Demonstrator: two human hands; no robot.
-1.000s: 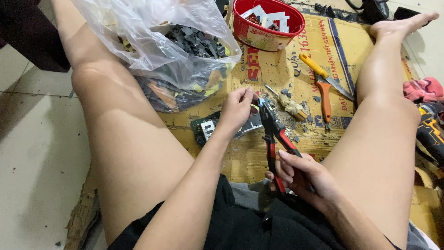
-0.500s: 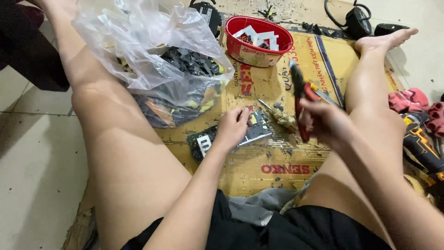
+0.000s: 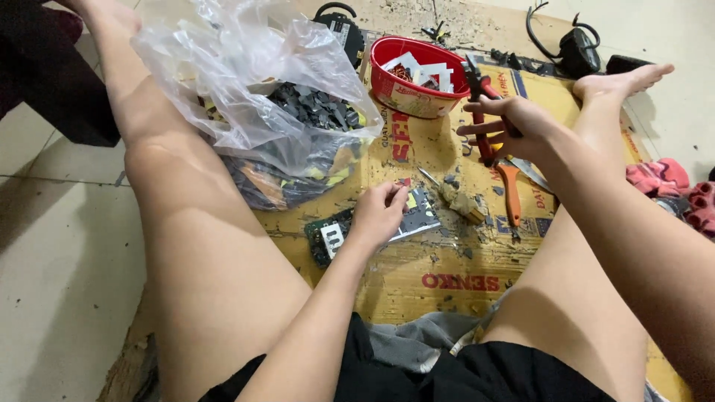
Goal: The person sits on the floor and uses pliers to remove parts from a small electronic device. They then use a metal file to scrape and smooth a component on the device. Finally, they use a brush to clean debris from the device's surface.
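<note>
Our left hand (image 3: 381, 212) rests fingers-down on a green circuit board (image 3: 333, 236) lying flat on the yellow cardboard sheet (image 3: 417, 275) between our bare legs, the fingertips curled and pressed onto the board's grey metal end. Our right hand (image 3: 514, 123) is lifted above the cardboard, closed around the red handles of a pair of pliers (image 3: 480, 93), whose dark nose points up and away from us toward the red plastic bowl (image 3: 387, 85).

From the head camera, we see the bowl standing at the far end of the cardboard with white and dark scraps inside. To the left of the board, a crumpled clear plastic bag (image 3: 246, 82) full of dark and yellow electronic parts leans against our left leg. An orange-handled tool (image 3: 511, 193) lies on the cardboard just under our right hand, and a lump of beige debris (image 3: 463, 202) sits near the board's right end, with small chips scattered about it. A black power adapter (image 3: 577, 50) with its cord lies on the floor beyond the cardboard, near our right foot.
</note>
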